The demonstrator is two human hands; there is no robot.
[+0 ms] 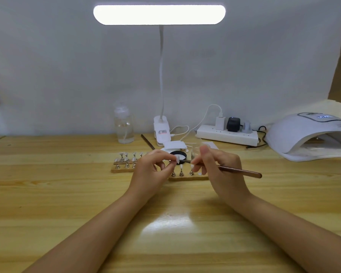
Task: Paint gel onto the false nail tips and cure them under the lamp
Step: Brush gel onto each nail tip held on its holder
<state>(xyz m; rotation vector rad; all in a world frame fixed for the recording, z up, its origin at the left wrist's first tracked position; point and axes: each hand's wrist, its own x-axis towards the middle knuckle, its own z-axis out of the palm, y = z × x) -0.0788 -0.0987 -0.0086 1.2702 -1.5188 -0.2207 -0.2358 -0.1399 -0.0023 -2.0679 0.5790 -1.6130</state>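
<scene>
Both hands raised over the wooden table, working one false nail tip.

The left hand pinches a white nail tip on its metal stand; the right hand grips a copper-coloured brush, bristles meeting the tip. Just beneath, wooden holders with more tips; far right, the white dome curing lamp.

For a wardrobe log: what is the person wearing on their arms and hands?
Nothing shows. Both forearms are bare from the frame's lower edge to the wrists, with no sleeves in view. The left hand and right hand show no gloves, rings, watch or bracelets. The fingernails look short and unpainted.
</scene>
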